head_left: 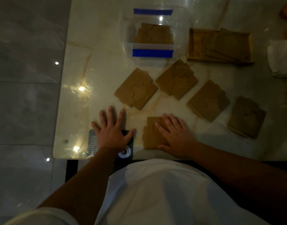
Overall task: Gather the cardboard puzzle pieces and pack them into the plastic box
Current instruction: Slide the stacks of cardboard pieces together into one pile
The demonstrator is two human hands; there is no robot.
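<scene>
A clear plastic box (128, 51) with blue tape strips stands at the far middle of the table, and a stack of brown cardboard puzzle pieces (154, 34) lies inside it. Several more stacks lie on the table: one at the middle left (136, 89), one beside it (176, 79), one further right (207, 100) and one at the right (246, 116). My right hand (175, 135) lies flat, fingers spread, on a near stack (150, 137). My left hand (112, 129) rests flat and open on a dark card.
A wooden tray (194, 44) with more cardboard sheets sits right of the box. The dark card (128, 153) lies at the table's near edge. White cloth or paper (280, 57) is at the right edge. The table's left edge drops to a tiled floor.
</scene>
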